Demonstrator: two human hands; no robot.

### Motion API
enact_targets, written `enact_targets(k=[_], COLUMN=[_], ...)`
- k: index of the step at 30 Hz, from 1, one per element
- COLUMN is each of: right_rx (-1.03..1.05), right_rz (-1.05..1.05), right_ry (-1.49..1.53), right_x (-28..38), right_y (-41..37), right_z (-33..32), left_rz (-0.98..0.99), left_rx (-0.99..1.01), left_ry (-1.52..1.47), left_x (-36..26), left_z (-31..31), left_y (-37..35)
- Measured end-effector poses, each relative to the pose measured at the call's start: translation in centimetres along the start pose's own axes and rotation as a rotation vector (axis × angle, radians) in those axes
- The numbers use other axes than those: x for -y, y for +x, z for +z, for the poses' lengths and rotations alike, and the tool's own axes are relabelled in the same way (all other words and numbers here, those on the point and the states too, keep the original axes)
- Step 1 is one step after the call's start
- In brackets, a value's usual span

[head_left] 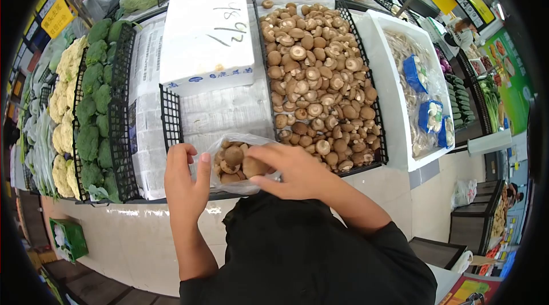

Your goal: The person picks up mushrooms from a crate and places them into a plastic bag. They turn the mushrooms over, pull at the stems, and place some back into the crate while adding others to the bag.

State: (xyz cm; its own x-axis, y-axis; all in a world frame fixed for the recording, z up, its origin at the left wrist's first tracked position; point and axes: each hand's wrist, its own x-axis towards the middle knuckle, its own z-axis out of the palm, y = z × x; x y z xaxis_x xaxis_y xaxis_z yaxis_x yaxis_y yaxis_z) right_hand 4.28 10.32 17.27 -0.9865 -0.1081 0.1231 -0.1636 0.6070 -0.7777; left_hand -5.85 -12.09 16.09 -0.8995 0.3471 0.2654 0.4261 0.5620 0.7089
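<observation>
A clear plastic bag with several brown shiitake mushrooms in it stands open in front of me, at the front edge of the display. My right hand reaches over the bag's right side, its thumb and fingers around a shiitake mushroom at the bag's mouth. On the left side of the bag is my left hand, thumb and fingers apart, the thumb close to the bag's edge. I see nothing between those fingers.
A black crate heaped with loose shiitake lies ahead to the right. Beyond it stands a white foam box of packaged mushrooms. A white foam box lid with handwriting lies ahead. Broccoli and cauliflower fill the left side.
</observation>
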Motion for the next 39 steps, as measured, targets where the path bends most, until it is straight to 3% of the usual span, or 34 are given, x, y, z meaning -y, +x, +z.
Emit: enact_targets(k=[5,9,13,18,25,32,35,36,37,39], right_rx=[0.249,0.33,0.284,0.233,0.045,-0.255,-0.332,-0.289,-0.306,-0.333], right_rz=[0.057,0.114,0.159,0.089,0.123,0.382,0.455,0.474,0.498,0.518], right_ry=[-0.276,-0.383,-0.402,-0.344,-0.279,-0.243,-0.42,-0.37,-0.334,-0.271], right_x=[-1.4,-2.6,-3.7,-4.4,-2.2,-9.5,-13.8,-14.6,-16.2,-18.4], right_y=[2.4,3.5,3.2,1.9,-0.8,-6.2,-8.6,-9.1,-9.7,-10.4], right_z=[3.5,5.7,6.7,5.8,-1.3,-8.6,-9.7,-10.5,-10.6,-10.8], left_rz=[-0.206,-0.117,-0.225,-0.255,-0.098,-0.049,0.013,0.056,-0.032,0.067], left_rx=[0.288,0.182,0.25,0.175,-0.054,-0.261,-0.218,-0.17,-0.1,-0.074], left_ry=[0.04,-0.1,-0.266,-0.452,-0.294,-0.334,-0.378,-0.399,-0.454,-0.419], left_x=[-0.7,0.6,0.3,0.8,0.6,-1.5,-3.2,-2.9,-4.7,-5.2], left_z=[0.5,1.9,1.3,1.8,1.8,2.1,3.6,4.5,4.7,6.5], left_y=[-0.4,-1.3,-1.0,-0.8,-0.2,-1.2,-1.7,-1.9,-1.9,-1.5])
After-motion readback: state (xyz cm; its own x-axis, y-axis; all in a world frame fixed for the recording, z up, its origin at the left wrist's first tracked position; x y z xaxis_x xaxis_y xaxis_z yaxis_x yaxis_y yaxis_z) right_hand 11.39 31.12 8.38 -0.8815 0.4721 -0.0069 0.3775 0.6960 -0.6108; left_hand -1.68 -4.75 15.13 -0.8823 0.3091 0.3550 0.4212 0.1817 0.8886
